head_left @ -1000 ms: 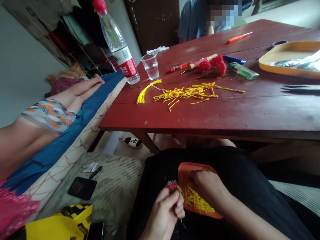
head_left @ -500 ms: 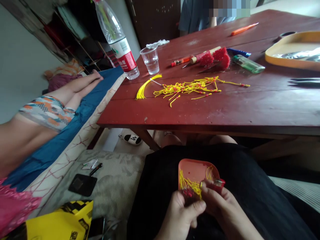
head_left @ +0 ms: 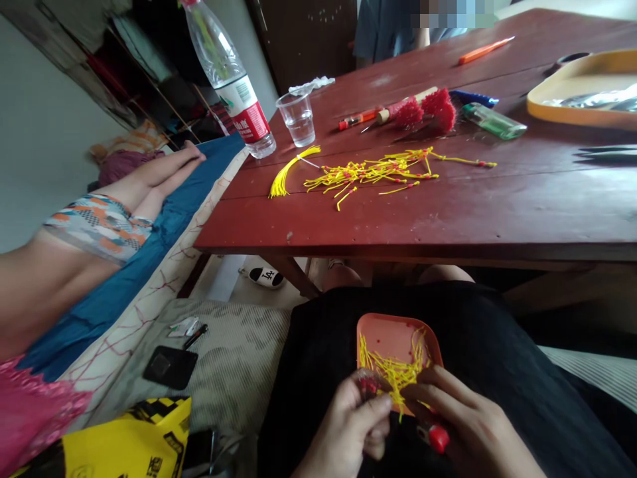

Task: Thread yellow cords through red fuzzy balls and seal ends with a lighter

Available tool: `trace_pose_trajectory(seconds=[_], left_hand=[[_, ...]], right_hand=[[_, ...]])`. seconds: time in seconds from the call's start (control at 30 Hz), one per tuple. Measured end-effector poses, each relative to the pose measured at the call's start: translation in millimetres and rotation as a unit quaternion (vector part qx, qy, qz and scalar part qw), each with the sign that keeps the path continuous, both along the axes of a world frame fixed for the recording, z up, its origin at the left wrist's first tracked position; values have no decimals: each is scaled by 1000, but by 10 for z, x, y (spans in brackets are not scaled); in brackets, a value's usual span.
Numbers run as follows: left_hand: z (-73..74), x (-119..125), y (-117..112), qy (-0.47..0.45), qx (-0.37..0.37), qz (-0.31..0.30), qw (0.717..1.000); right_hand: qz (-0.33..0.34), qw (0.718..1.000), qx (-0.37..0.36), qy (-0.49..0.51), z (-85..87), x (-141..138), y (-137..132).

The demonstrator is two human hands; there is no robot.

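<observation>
An orange tray (head_left: 384, 326) rests on my lap with many yellow cords (head_left: 393, 370) inside. My left hand (head_left: 346, 415) is closed at the tray's near left edge, thumb pressed to the fingers, around a small red bundle (head_left: 369, 383) whose kind is unclear. In my right hand (head_left: 465, 401) a red lighter (head_left: 438, 438) is held low, its metal end turned left. The right fingertips reach over the tray's near right corner, beside the cords. Whether a cord is pinched between them is hidden.
On the red-brown table (head_left: 279, 229) lie knotted yellow cords (head_left: 368, 171), a yellow tassel (head_left: 286, 178), red brushes (head_left: 438, 111) and a green lighter (head_left: 497, 123). A plastic cup (head_left: 298, 126) and tall bottle (head_left: 249, 116) stand left. A person lies on the bed (head_left: 169, 192).
My right hand has turned and shifted right, swinging the red lighter from above the tray's edge down below it. More of the cords in the tray show. My left hand has shifted slightly.
</observation>
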State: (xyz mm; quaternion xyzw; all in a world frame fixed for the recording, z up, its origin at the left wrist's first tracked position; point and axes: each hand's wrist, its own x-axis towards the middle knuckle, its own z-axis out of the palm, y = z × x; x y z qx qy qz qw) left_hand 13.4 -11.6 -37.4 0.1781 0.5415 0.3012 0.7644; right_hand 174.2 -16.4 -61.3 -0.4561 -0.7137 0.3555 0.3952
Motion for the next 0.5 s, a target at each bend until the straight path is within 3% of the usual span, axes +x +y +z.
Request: trace_pose_trajectory(seconds=[0.17, 0.3, 0.4, 0.5], left_hand=[[-39, -50, -75, -28, -20, -19, 999], [-23, -55, -107, -30, -58, -37, 997], [-15, -56, -123, -4, -61, -36, 997], [-26, -67, -136, 26, -46, -24, 998]], right_hand=[[7, 969, -220, 113, 66, -42, -51], [25, 903, -372, 212, 48, -143, -100], [-7, 855, -437, 281, 14, -220, -143], [-34, 823, -482, 298, 18, -264, -162]])
